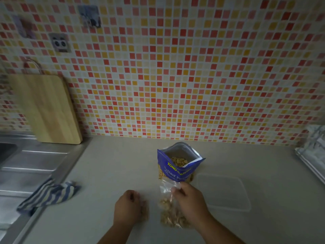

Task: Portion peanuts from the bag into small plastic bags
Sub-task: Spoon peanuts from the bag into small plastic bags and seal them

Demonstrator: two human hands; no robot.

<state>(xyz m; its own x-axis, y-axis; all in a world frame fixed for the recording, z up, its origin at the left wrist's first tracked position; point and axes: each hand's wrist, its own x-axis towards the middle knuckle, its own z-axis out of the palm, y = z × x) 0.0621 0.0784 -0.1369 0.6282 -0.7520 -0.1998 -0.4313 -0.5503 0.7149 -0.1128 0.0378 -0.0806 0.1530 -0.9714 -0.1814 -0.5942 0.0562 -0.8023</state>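
Head view: left hand (pixel 129 206) (blurred)

A wooden board (pixel 47 110) leans against the mosaic wall (pixel 175 76) at my far left, its foot behind the steel sink (pixel 35 164). A striped cloth (pixel 49 196) lies crumpled across the sink's edge and the tabletop (pixel 114 173). A clear lid (pixel 223 192) lies flat to my right. Blurred stickers (pixel 60 42) dot the wall.

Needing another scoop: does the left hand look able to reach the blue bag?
Probably yes: the blue bag stands open, bare counter between it and the left hand; the right hand holds the small bag aside.
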